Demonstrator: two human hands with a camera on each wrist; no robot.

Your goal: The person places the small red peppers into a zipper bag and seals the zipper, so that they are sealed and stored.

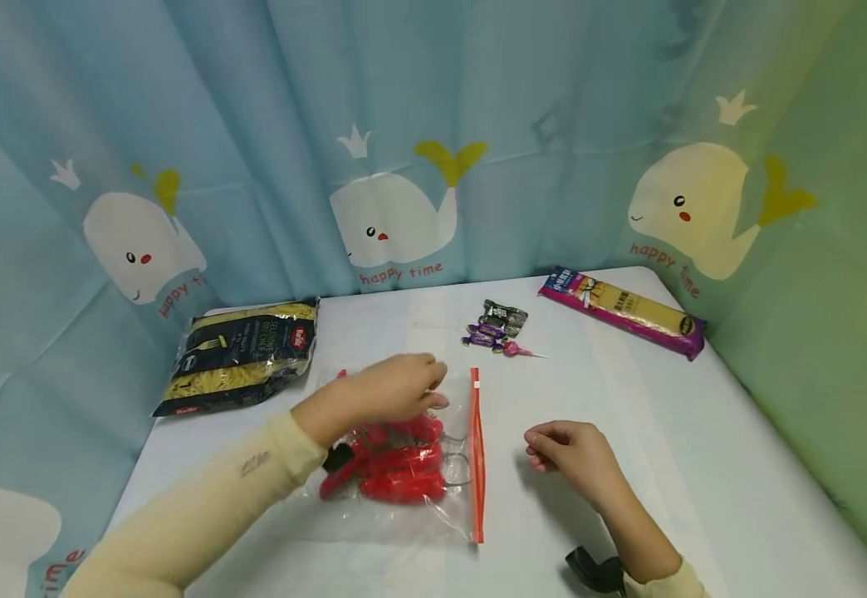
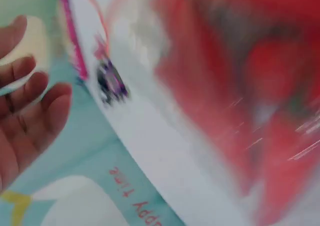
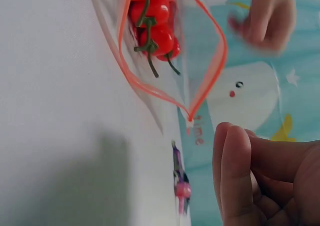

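Observation:
Several red peppers with green stems (image 3: 156, 39) lie inside a clear zip bag on the white table. The bag's orange-red zip edge (image 1: 477, 465) faces right, and its mouth gapes in the right wrist view. My left hand (image 1: 396, 387) is above the bag's far part, fingers loosely bent and holding nothing; the left wrist view shows them spread a little. To the right of the zip edge, my right hand (image 1: 579, 458) hovers apart from the bag. Its fingers are loosely curled, thumb near the index fingertip, with nothing visible between them.
A black and yellow pasta bag (image 1: 242, 353) lies at the back left. Small wrapped candies (image 1: 487, 332) and a pink lollipop (image 1: 514, 349) lie behind the zip bag. A purple and yellow noodle packet (image 1: 624, 311) is at the back right. Whale-print curtains (image 1: 404, 100) border the table.

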